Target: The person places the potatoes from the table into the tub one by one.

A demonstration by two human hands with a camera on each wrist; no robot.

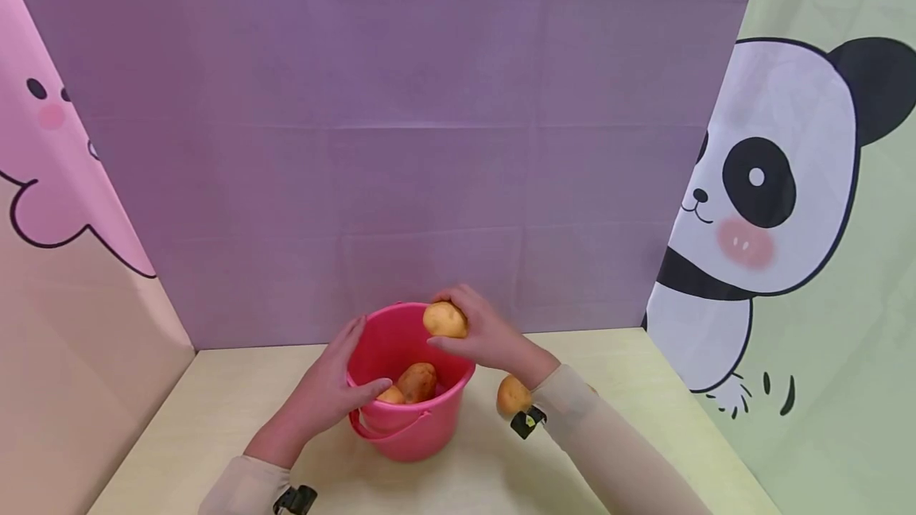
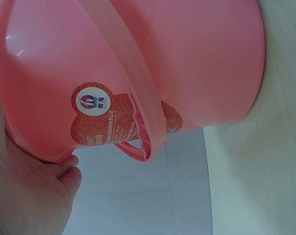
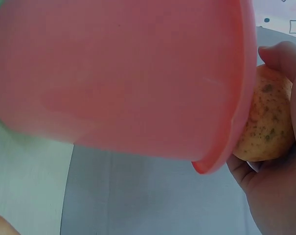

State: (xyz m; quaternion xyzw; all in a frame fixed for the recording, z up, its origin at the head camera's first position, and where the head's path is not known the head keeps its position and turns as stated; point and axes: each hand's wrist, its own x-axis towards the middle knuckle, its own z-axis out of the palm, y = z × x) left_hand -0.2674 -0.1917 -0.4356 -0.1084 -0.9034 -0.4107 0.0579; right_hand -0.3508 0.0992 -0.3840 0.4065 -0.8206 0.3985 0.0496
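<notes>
A held potato (image 1: pixel 445 319) is raised at the rim of a pink bucket (image 1: pixel 409 445), over the far right of its opening, clasped between the thumb and fingers of a person's right hand (image 1: pixel 490 334). The left hand (image 1: pixel 335 381) grips the bucket's left side, thumb lying over the near rim and fingers along the outer edge. Inside the bucket, which stands upright on a pale surface (image 1: pixel 322 463), rest a reddish-brown potato (image 1: pixel 417 382) and a paler potato (image 1: pixel 391 396), the latter partly hidden by the left thumb. The bucket's pink handle (image 2: pixel 133 63) hangs down its side, crossing a red label (image 2: pixel 91 128) with a white round logo. Another potato (image 1: pixel 512 396) sits on the surface to the right, partly covered by the right forearm in its beige sleeve (image 1: pixel 608 435). Behind stands a purple backdrop (image 1: pixel 422 181), flanked by a panda print (image 1: pixel 794 181) at right and a pink cartoon figure (image 1: pixel 60 173) at left.
</notes>
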